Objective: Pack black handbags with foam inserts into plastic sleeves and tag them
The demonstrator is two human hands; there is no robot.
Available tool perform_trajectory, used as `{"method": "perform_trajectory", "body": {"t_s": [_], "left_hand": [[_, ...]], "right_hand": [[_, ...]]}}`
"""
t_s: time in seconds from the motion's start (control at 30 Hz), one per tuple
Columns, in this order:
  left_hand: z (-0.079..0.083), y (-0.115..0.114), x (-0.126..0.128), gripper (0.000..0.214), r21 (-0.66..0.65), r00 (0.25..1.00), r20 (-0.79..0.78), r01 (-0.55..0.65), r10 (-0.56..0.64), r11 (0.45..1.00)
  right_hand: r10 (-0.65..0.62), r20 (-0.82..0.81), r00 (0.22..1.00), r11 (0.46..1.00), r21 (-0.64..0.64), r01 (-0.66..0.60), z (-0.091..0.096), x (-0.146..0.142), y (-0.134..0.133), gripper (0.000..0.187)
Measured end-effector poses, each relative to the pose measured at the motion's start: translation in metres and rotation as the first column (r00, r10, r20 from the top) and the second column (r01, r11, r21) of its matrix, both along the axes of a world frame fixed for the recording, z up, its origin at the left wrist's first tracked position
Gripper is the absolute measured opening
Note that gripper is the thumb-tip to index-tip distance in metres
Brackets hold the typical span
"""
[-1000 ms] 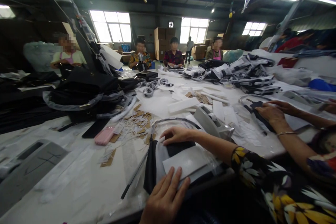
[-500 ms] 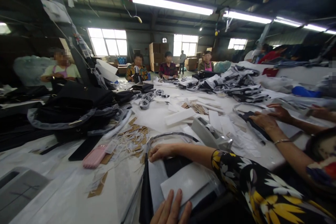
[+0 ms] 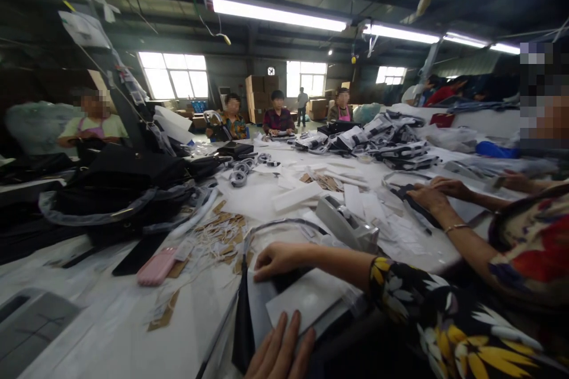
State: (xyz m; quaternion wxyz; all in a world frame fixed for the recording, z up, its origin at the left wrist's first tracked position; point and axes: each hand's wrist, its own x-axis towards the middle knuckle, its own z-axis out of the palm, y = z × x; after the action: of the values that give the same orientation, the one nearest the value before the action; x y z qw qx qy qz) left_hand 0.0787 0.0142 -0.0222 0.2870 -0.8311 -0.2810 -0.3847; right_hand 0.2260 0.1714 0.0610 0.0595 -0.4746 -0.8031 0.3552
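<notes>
Our wrapped black bag (image 3: 293, 308) lies at table's near edge, long axis running twelve to six. Right hand (image 3: 278, 259) presses flat at its twelve o'clock end, left hand (image 3: 278, 355) flat at six, nearer us; neither is closed around it.

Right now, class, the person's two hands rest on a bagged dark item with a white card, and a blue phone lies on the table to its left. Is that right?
Not quite: the phone is pink, not blue, as the head view shows. The rest holds: the left hand and right hand rest on the bagged dark item with its white card, and the phone lies on the table to its left.
</notes>
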Motion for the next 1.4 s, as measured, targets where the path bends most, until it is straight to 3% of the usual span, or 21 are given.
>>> {"method": "perform_trajectory", "body": {"t_s": [0.07,0.13,0.2,0.33,0.43,0.63,0.8,0.9,1.03,1.13,1.23,1.4], "left_hand": [[0.007,-0.005,-0.005,0.042,-0.043,0.999,-0.036,0.017,-0.019,0.999],[0.012,-0.008,-0.008,0.042,-0.069,0.996,-0.08,0.023,-0.028,0.997],[0.015,-0.009,-0.009,0.043,-0.078,0.996,-0.09,0.015,-0.022,0.997],[0.012,-0.009,-0.006,0.041,-0.083,0.998,-0.055,0.011,-0.016,0.997],[0.006,-0.008,-0.002,0.039,-0.055,1.0,0.001,0.003,-0.003,0.998],[0.009,-0.004,0.001,0.04,-0.017,1.0,-0.004,0.004,-0.004,1.0],[0.018,-0.003,0.006,0.04,-0.04,0.999,-0.041,-0.002,0.0,0.999],[0.013,-0.006,0.008,0.041,-0.027,0.999,-0.054,0.002,-0.004,1.0],[0.011,-0.011,0.006,0.042,-0.084,0.998,-0.069,-0.001,-0.005,0.996],[0.018,-0.015,0.006,0.043,-0.12,0.997,-0.076,0.002,-0.011,0.993],[0.026,-0.017,0.008,0.042,-0.158,0.998,-0.067,-0.005,-0.006,0.987],[0.028,-0.021,0.011,0.042,-0.212,0.999,-0.051,-0.02,0.01,0.977]], "right_hand": [[-0.121,0.012,0.993,0.992,-0.03,0.122,-0.004,0.008,0.013,0.041],[-0.243,0.048,0.969,0.97,0.032,0.242,-0.009,0.017,0.026,0.046],[-0.338,0.084,0.937,0.938,0.107,0.329,-0.013,0.022,0.034,0.038],[-0.437,0.137,0.889,0.894,0.177,0.412,-0.02,0.011,0.043,0.038],[-0.465,0.149,0.873,0.885,0.118,0.451,-0.025,0.0,0.052,0.037],[-0.452,-0.027,0.892,0.887,-0.12,0.446,-0.036,0.009,0.067,0.021],[-0.474,-0.3,0.828,0.879,-0.215,0.426,-0.044,0.012,0.06,0.019],[-0.476,-0.429,0.768,0.879,-0.257,0.401,-0.04,0.006,0.053,0.026],[-0.416,-0.578,0.702,0.909,-0.285,0.304,-0.02,0.004,0.044,0.038],[-0.346,-0.663,0.664,0.938,-0.263,0.226,0.0,0.011,0.032,0.049],[-0.288,-0.708,0.645,0.958,-0.21,0.197,0.019,0.021,0.011,0.048],[-0.06,-0.637,0.769,0.992,0.05,0.119,0.034,0.03,-0.025,0.037]]}}
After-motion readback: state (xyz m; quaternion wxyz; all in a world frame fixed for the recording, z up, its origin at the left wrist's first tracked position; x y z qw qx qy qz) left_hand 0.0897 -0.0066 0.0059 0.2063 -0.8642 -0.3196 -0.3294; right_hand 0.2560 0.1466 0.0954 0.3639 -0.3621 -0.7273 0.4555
